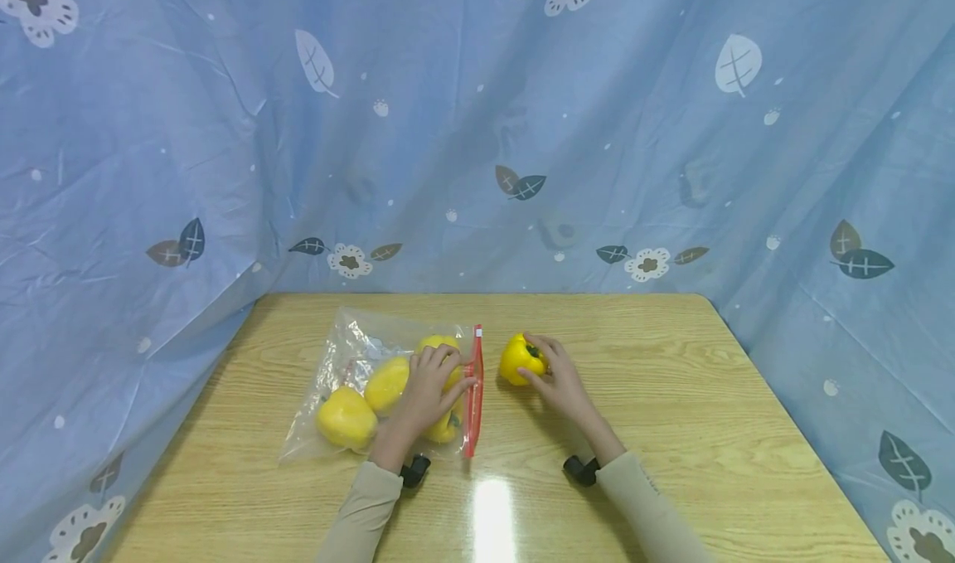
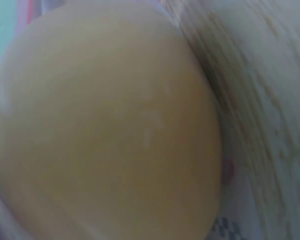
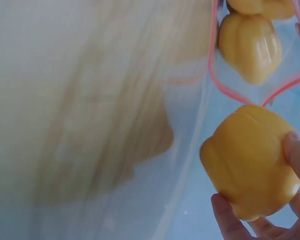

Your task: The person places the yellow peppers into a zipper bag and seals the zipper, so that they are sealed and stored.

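A clear zip bag with a red zip edge lies on its side, its mouth towards the right. Several yellow bell peppers are inside it. My left hand lies over the bag near the mouth and grips its upper edge. In the right wrist view, the mouth gapes around a bell pepper. Just right of the mouth, my right hand holds another yellow bell pepper between thumb and fingers. A blurred pepper fills most of the left wrist view.
Both arms reach over a wood-grain table. Behind it and along its sides hangs a blue curtain with leaf and flower prints. A black wrist mount shows beside the right wrist.
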